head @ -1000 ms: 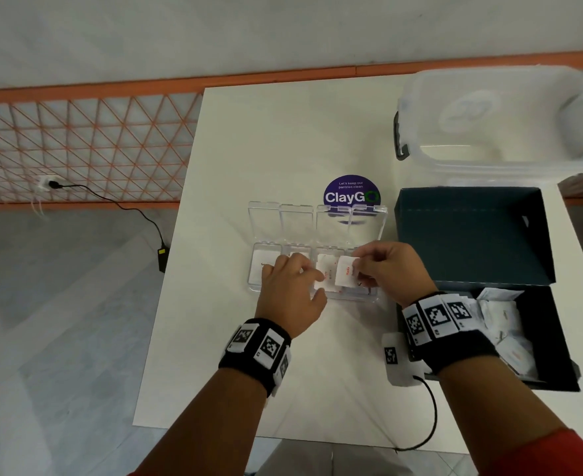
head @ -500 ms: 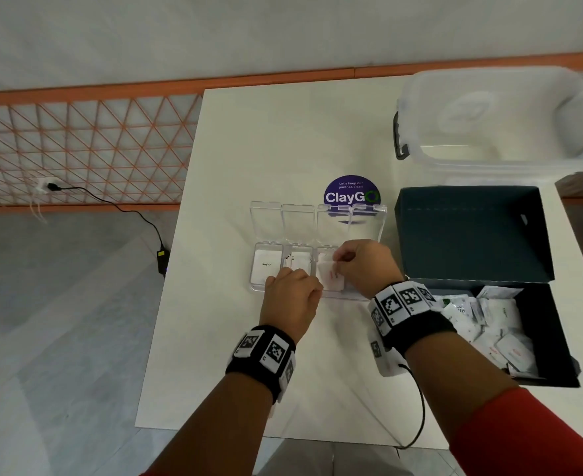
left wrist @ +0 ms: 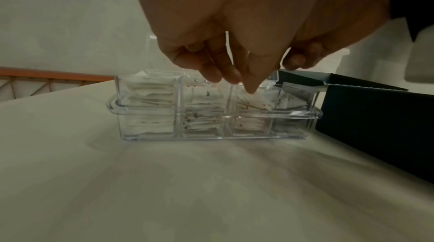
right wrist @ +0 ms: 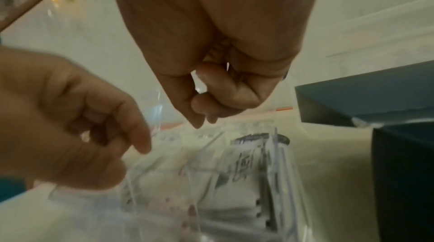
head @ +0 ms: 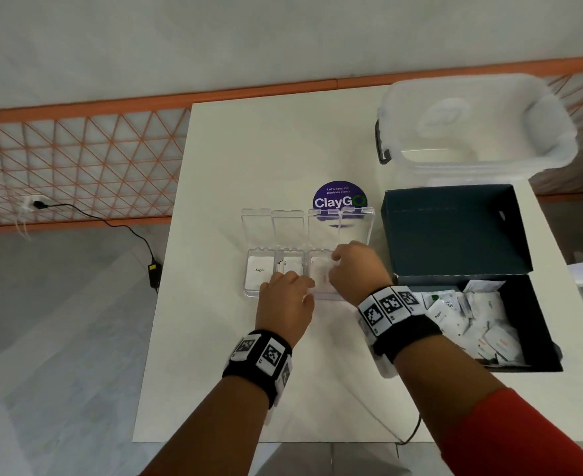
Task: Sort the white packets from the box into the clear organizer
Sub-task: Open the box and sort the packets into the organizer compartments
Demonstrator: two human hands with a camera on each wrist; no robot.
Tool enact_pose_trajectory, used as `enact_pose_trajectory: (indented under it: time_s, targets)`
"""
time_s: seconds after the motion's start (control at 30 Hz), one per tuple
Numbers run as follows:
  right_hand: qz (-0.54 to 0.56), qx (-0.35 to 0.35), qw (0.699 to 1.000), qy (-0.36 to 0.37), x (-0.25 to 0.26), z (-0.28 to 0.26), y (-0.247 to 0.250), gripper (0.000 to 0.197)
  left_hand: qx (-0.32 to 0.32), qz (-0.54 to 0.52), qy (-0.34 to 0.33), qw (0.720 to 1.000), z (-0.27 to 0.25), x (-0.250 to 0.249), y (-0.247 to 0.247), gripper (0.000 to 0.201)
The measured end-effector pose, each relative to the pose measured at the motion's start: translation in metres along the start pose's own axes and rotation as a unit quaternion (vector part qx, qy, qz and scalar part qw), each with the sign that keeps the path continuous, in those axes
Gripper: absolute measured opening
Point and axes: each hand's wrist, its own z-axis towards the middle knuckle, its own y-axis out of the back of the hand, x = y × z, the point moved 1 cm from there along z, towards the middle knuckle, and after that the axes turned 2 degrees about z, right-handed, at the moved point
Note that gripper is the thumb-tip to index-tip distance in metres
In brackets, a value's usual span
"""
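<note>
While both hands hover over the clear organizer (head: 309, 269) on the desk (head: 249, 159), left hand (head: 285, 297) loosely curled and empty, right hand (head: 355, 269) curled with contents unclear, press the white packets (left wrist: 253, 104) flat in the third compartment

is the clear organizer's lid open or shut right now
Open. The clear organizer's lid stands tilted back behind the compartments, whose white packets lie uncovered.

Head view: high, looking steeply down on the white table (head: 235, 166). Left wrist view: low, near the tabletop, facing the clear four-compartment plastic organizer (left wrist: 150, 132) side-on. Right wrist view: closer, above the same organizer. All three share it and the dark cardboard box (head: 455, 231).
</note>
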Motion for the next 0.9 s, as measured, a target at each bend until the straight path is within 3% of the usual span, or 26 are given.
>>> enact_pose_trajectory:
  time_s: [0.13, 0.23, 0.33, 0.5, 0.67, 0.8, 0.9]
  targets:
    - [0.068, -0.022, 0.997, 0.004, -0.014, -0.013, 0.032, 0.027, -0.008, -0.016, -0.08, 0.997, -0.013, -0.004, 0.0, 0.014]
    - [0.086, -0.01, 0.996, -0.019, -0.034, -0.02, 0.058, 0.023, 0.127, 0.045, -0.139, 0.981, -0.017, -0.013, -0.012, 0.025]
    - [0.081, -0.006, 0.996, -0.04, -0.055, -0.024, 0.076, 0.014, 0.239, 0.103, -0.143, 0.955, -0.015, -0.024, -0.027, 0.041]
    - [0.065, 0.049, 0.994, -0.07, -0.09, -0.032, 0.091, 0.012, 0.335, 0.167, -0.118, 0.92, -0.015, -0.045, -0.052, 0.084]
    - [-0.07, 0.14, 0.982, -0.106, -0.116, -0.03, 0.085, 0.02, 0.353, 0.219, -0.079, 0.906, -0.027, -0.056, -0.077, 0.115]
    - [-0.147, 0.215, 0.964, -0.057, -0.134, -0.035, 0.066, 0.048, 0.35, 0.22, -0.054, 0.909, -0.026, -0.057, -0.083, 0.119]
    - [-0.193, 0.239, 0.951, 0.007, -0.142, -0.034, 0.051, 0.058, 0.342, 0.221, -0.028, 0.913, -0.025, -0.062, -0.085, 0.118]
